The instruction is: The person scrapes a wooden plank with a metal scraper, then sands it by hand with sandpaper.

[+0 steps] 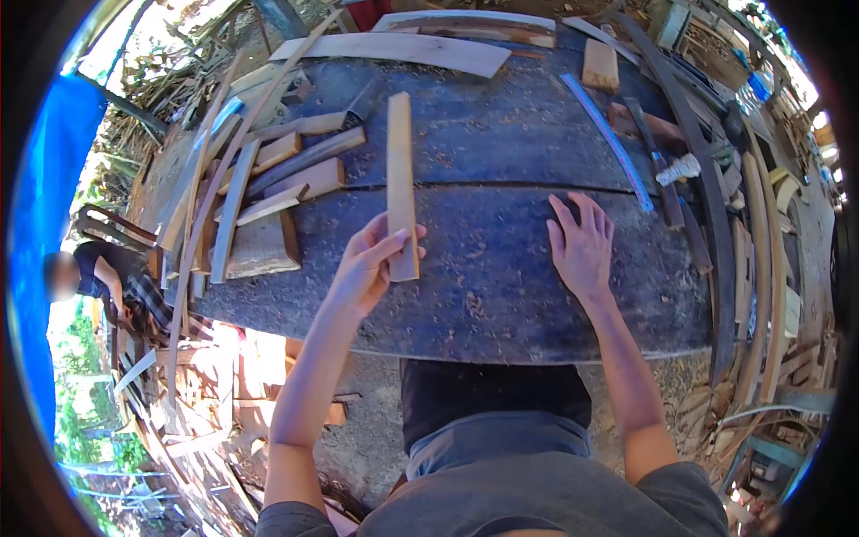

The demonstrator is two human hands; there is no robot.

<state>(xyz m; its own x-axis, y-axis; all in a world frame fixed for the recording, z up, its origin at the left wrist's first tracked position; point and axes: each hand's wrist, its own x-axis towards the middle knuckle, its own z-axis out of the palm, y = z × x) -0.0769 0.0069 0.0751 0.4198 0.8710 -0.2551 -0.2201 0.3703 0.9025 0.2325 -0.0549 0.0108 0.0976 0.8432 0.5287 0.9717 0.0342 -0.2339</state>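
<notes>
One wooden strip point(401, 161) is pinched in the person's left hand point(378, 255), close to its near end, with the thumb laid across its face and fingertips showing at its right edge. A short stub juts out below the thumb, while most of the length runs beyond the grip toward the far side of the dark worktable point(483, 295). Whether the strip touches the tabletop cannot be told. The right hand point(582, 246), well apart from it, is spread wide, palm down, fingers pointing away; contact with the surface is likewise unclear. Left of the strip lie several offcuts, among them a thick wood block point(264, 251). A narrow blue strip point(611, 143) slants across the table beyond the right hand, near a pale block point(600, 65). Along the far edge rests a long board point(403, 52). Another person point(114, 268) sits at far left.
</notes>
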